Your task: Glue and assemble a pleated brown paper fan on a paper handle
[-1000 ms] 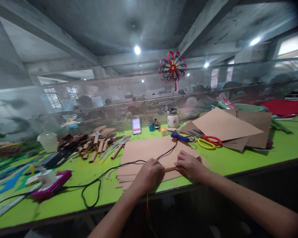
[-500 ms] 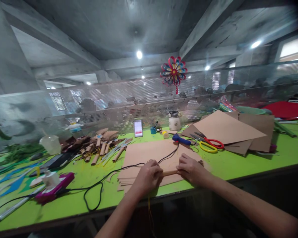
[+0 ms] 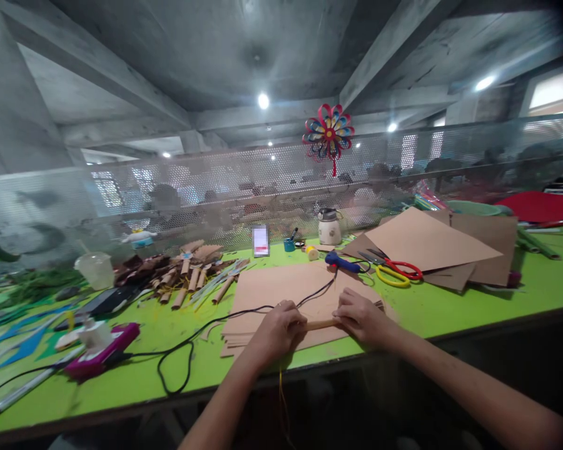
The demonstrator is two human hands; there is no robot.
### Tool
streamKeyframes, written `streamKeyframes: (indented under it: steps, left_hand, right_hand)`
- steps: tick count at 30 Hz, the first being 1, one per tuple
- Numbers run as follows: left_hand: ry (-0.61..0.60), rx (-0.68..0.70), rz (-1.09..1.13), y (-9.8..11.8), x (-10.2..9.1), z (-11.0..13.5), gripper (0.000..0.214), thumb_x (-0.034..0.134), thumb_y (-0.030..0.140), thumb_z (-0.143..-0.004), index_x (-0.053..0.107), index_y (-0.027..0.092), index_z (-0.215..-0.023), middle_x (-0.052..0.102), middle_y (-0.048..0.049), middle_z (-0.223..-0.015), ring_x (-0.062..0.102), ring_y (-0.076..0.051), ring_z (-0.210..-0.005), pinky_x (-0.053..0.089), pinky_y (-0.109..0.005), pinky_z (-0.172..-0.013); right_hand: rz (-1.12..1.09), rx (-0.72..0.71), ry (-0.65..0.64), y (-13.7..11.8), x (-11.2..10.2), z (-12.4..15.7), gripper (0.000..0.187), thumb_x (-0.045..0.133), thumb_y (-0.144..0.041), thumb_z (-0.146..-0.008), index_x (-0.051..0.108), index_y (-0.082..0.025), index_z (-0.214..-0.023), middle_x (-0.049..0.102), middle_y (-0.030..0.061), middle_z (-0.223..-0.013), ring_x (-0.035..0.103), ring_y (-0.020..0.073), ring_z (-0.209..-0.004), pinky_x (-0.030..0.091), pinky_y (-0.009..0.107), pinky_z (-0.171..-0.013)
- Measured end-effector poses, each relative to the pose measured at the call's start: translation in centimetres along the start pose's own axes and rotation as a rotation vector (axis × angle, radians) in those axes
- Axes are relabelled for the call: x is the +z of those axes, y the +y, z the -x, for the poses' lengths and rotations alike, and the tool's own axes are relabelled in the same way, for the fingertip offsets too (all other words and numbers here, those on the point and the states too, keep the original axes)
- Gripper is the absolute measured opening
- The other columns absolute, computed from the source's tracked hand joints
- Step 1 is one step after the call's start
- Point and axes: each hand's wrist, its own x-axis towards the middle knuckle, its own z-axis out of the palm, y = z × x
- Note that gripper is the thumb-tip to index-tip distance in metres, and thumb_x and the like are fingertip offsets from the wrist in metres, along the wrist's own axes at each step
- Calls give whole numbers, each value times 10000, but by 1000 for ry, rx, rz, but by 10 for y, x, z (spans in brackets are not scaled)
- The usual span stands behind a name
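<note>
A thin roll of brown paper point(image 3: 319, 324) lies on a stack of brown paper sheets point(image 3: 286, 287) near the front edge of the green table point(image 3: 450, 306). My left hand point(image 3: 281, 328) is closed around the roll's left end. My right hand point(image 3: 361, 317) grips its right end with curled fingers. A yellow string point(image 3: 281, 394) hangs down below my left hand, over the table edge. A black cable point(image 3: 244, 312) runs across the sheets just behind my hands.
A blue glue gun point(image 3: 343, 263) and scissors with red and yellow handles point(image 3: 394, 270) lie behind the sheets. Larger brown sheets point(image 3: 426, 240) are at the right. A pile of rolled paper tubes point(image 3: 187, 272), a phone point(image 3: 259, 240), a pink device point(image 3: 98, 353) and a mesh screen point(image 3: 216, 194) stand at left and back.
My hands stay on the roll with only small finger shifts. The camera view tilted slightly, moving the scene a little to the right and down.
</note>
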Motion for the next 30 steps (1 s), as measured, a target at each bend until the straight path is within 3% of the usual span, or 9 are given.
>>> streamKeyframes:
  steps: [6, 11, 18, 30]
  left_hand:
    - [-10, -9, -8, 2, -2, -1, 149, 539, 199, -849, 683, 176, -816, 598, -55, -842, 563, -155, -788, 435, -239, -693]
    - [-3, -1, -7, 1, -1, -1, 149, 544, 201, -837, 692, 181, -832, 600, -57, -833, 568, -159, -799, 440, -243, -690]
    - [-16, -79, 14, 3, -3, -3, 153, 553, 161, -817, 703, 192, -815, 596, -39, -806, 573, -148, -764, 433, -238, -680]
    - [-21, -65, 27, 4, -3, -2, 145, 552, 176, -825, 698, 181, -831, 579, -39, -806, 564, -143, -755, 415, -228, -658]
  right_hand:
    - [-138, 118, 40, 8, 2, 1, 123, 584, -222, -865, 688, -162, -892, 542, 54, -787, 527, 174, -764, 447, 291, -674]
    - [-142, 128, 37, 6, 1, 0, 156, 585, -225, -860, 705, -169, -777, 547, 50, -748, 543, 175, -739, 441, 280, -634]
    - [-138, 119, 46, 6, 2, -1, 186, 574, -224, -866, 684, -163, -729, 532, 50, -739, 523, 170, -724, 424, 276, -622]
    - [-111, 77, 67, 10, 5, 1, 194, 588, -216, -858, 680, -168, -694, 525, 39, -715, 506, 161, -713, 387, 262, -603]
